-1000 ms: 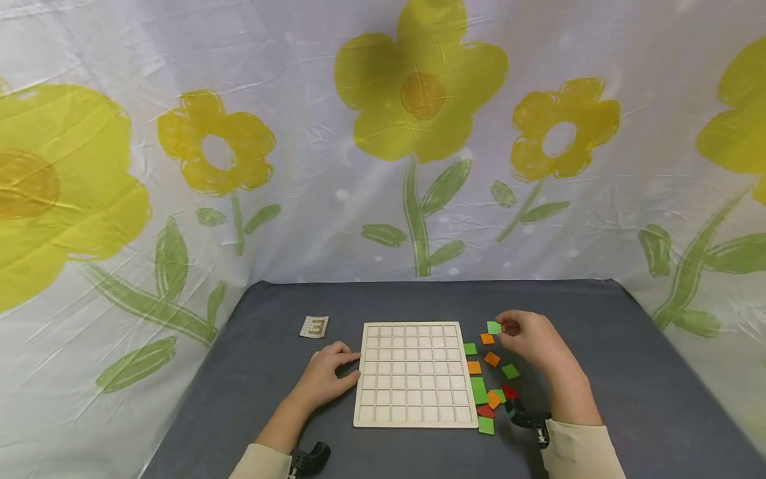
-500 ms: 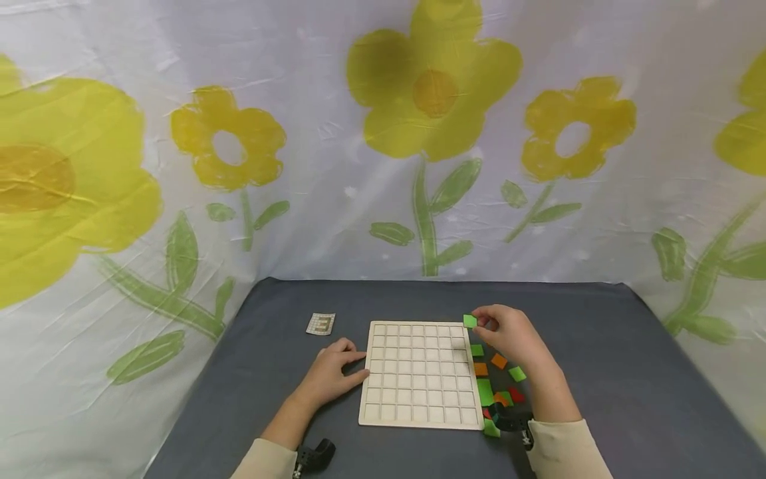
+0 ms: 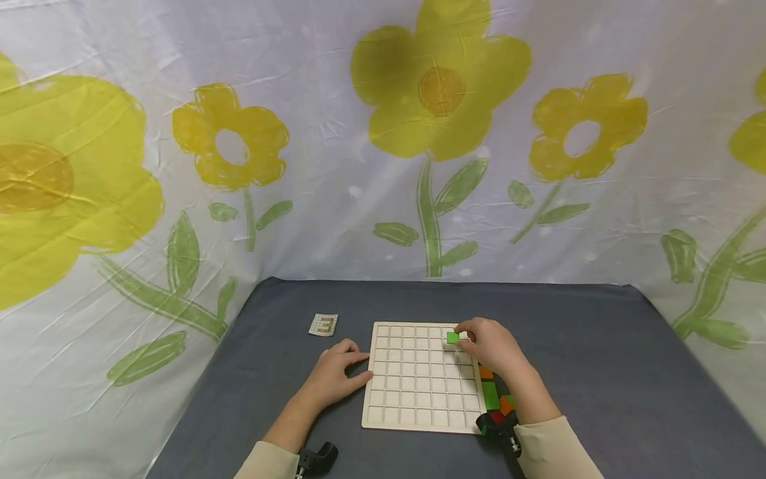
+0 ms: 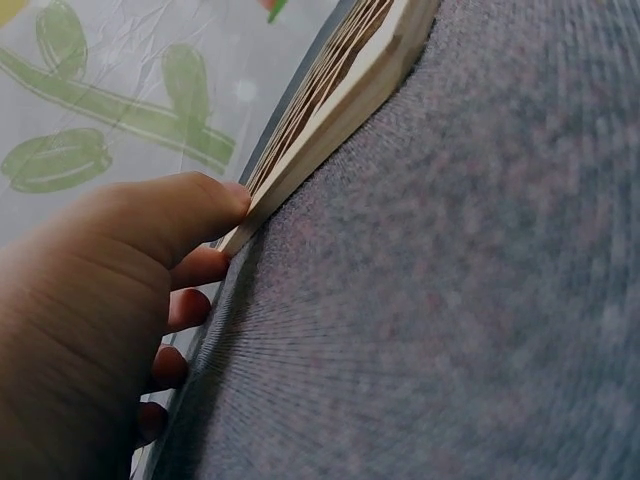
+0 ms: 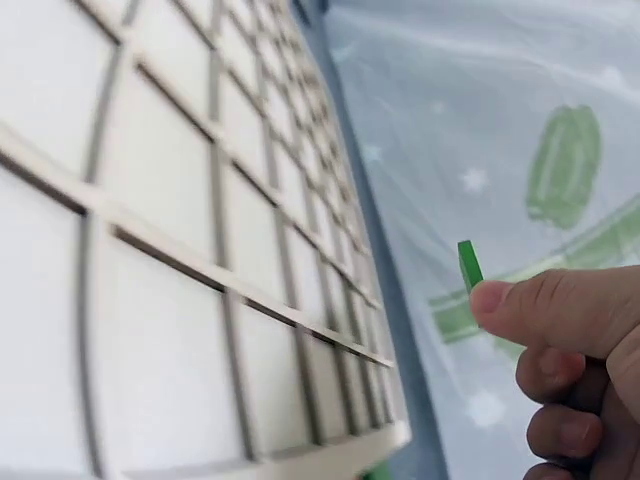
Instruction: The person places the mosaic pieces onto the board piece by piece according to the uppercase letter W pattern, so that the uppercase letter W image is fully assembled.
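Observation:
Between thumb and index finger, my right hand [image 3: 492,342] pinches a small square green tile [image 3: 453,338] over the upper right of a pale wooden grid board [image 3: 409,385]. The right wrist view shows the tile [image 5: 470,266] from its thin edge, apart from the board [image 5: 165,185]. My left hand [image 3: 335,376] touches the board's left edge with a spread thumb and index finger. In the left wrist view the thumb of that hand [image 4: 120,265] lies against the wooden rim [image 4: 330,135].
Right of the board lie an orange tile [image 3: 486,372], a larger green tile [image 3: 491,395] and a red tile [image 3: 497,417], partly hidden by the right arm. A small card with a gridded pattern [image 3: 323,324] lies at the board's upper left. Dark cloth [image 3: 287,299] covers the table.
My right hand has carried the green tile leftward from the loose tiles to over the board's upper right. The left hand stays at the board's edge. The head view has shifted slightly.

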Demonstrator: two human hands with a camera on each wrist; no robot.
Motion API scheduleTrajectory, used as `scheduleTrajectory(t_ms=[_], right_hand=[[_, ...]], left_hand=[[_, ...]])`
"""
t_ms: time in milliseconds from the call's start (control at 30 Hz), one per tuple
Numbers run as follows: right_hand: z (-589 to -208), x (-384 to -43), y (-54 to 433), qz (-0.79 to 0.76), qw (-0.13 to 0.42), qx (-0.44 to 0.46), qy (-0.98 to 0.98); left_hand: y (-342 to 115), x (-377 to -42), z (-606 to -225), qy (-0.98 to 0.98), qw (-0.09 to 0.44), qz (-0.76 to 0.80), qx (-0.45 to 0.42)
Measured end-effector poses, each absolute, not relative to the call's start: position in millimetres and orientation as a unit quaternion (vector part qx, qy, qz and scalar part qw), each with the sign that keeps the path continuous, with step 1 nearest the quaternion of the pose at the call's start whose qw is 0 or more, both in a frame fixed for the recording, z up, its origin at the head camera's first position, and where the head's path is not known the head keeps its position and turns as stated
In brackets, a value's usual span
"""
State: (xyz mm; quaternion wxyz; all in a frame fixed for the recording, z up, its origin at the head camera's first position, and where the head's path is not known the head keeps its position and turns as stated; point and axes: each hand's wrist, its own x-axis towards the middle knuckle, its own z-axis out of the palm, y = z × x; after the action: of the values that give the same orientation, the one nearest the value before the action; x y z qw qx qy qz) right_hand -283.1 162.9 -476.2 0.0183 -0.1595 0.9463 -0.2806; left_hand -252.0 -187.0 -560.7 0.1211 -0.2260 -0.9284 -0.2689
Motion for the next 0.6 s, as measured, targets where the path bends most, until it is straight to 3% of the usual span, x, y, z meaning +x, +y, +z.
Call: scheduleTrajectory(t_ms=[233, 600], right_hand=[[-491, -285, 157, -0.266, 0.024, -0.152, 0.952], [-494, -282, 158, -0.274, 0.083, -0.155, 0.946]], left_hand=[[-186, -251, -559, -0.931, 0.113, -0.266, -0.223], [-185, -250, -556, -0.935, 0.112, -0.259, -0.217]])
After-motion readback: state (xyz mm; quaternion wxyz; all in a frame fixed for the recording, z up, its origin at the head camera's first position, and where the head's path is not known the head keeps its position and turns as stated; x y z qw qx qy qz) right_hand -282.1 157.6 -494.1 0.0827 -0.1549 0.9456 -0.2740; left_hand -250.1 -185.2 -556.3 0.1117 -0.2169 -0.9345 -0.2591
